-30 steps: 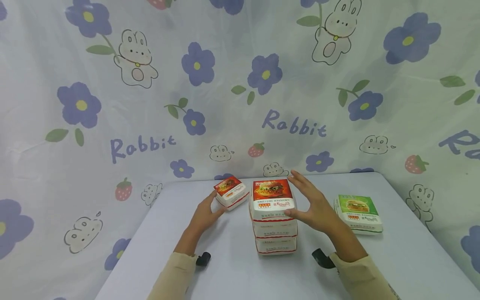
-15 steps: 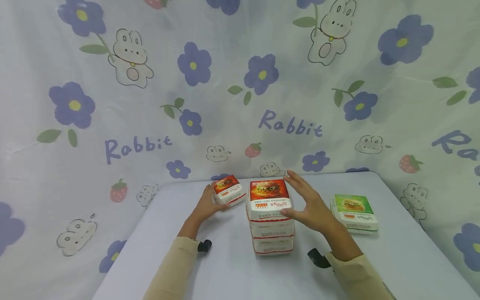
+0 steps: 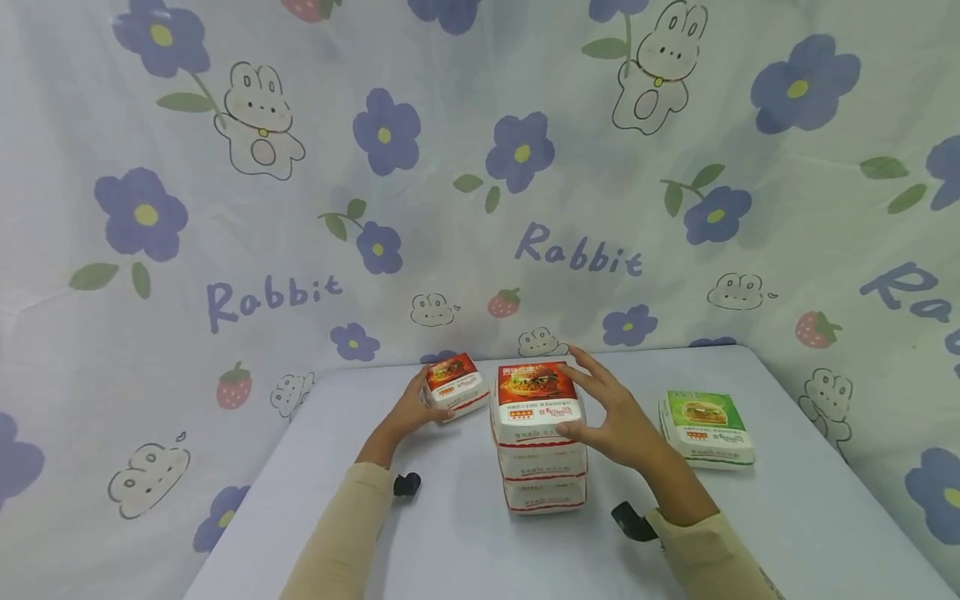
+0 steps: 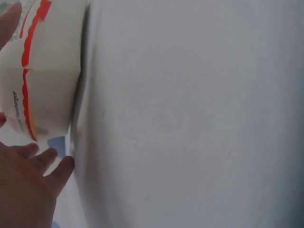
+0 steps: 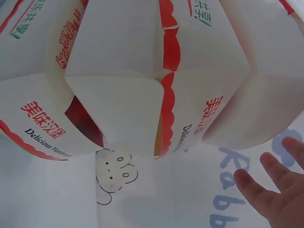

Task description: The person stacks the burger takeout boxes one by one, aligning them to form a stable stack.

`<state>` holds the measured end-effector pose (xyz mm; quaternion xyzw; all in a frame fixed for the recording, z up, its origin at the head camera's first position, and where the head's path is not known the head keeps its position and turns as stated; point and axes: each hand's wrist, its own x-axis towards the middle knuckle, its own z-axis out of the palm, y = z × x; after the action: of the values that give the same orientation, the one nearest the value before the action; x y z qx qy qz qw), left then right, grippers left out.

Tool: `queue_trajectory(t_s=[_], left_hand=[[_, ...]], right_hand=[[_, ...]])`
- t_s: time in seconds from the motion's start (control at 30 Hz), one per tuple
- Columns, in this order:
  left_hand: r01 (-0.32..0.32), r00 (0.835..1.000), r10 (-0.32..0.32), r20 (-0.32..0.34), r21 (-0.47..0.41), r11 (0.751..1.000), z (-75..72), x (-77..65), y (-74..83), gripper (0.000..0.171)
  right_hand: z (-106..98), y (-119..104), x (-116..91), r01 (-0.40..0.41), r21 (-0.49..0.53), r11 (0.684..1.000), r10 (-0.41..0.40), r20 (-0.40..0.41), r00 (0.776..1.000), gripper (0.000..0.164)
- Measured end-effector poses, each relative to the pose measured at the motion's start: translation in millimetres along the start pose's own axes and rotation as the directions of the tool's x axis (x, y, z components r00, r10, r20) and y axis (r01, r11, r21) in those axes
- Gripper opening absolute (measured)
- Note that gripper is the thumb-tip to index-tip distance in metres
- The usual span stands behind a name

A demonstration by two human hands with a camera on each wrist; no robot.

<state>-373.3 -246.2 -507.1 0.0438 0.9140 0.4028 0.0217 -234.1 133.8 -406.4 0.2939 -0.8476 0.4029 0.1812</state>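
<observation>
In the head view my left hand (image 3: 407,408) holds a red-and-white hamburger box (image 3: 454,385) at the back left, its thumb at the front corner and its fingers along the left side. The left wrist view shows that box (image 4: 47,71) close up, several fingers spread beside it. A stack of three such boxes (image 3: 540,460) stands mid-table. My right hand (image 3: 618,421) spans the right side of the top box (image 3: 536,400), thumb before its front and index finger at its far edge. Seen from the right wrist, other fingers (image 5: 266,190) are straight and apart from the boxes.
A green-and-white hamburger box (image 3: 707,427) lies on the right of the white table (image 3: 465,542). Behind the table's back edge hangs a curtain (image 3: 435,192) printed with rabbits, flowers and strawberries.
My left hand has reached further around the left box, which has turned slightly. My right index finger has come down onto the top box's far edge. The stack stands as before.
</observation>
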Motion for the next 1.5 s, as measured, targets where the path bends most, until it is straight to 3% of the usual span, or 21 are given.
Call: queue_trajectory(t_s=[0.27,0.57,1.0,1.27,1.5], left_hand=[[0.039,0.999,-0.039,-0.007,-0.020,0.999,0.3,2.6,-6.2,0.123],[-0.009,0.999,0.009,-0.036,-0.010,1.000,4.4,5.0,-8.4,0.123],[0.008,0.999,-0.008,-0.054,-0.001,1.000,5.7,8.0,-11.8,0.121],[-0.007,0.998,0.006,-0.060,-0.015,1.000,3.5,5.3,-13.2,0.117],[-0.024,0.997,0.021,-0.076,-0.045,0.999,-3.2,-1.5,-5.5,0.118]], right_hand=[[2,4,-1,-0.003,-0.010,1.000,0.003,0.008,1.000,0.080],[3,6,-1,-0.010,0.005,1.000,0.010,0.017,1.000,0.083],[3,5,-2,-0.014,0.010,1.000,0.014,0.025,1.000,0.084],[3,6,-3,-0.022,-0.003,1.000,0.022,0.028,0.999,0.082],[3,7,-4,-0.022,-0.021,1.000,0.022,0.022,1.000,0.083]])
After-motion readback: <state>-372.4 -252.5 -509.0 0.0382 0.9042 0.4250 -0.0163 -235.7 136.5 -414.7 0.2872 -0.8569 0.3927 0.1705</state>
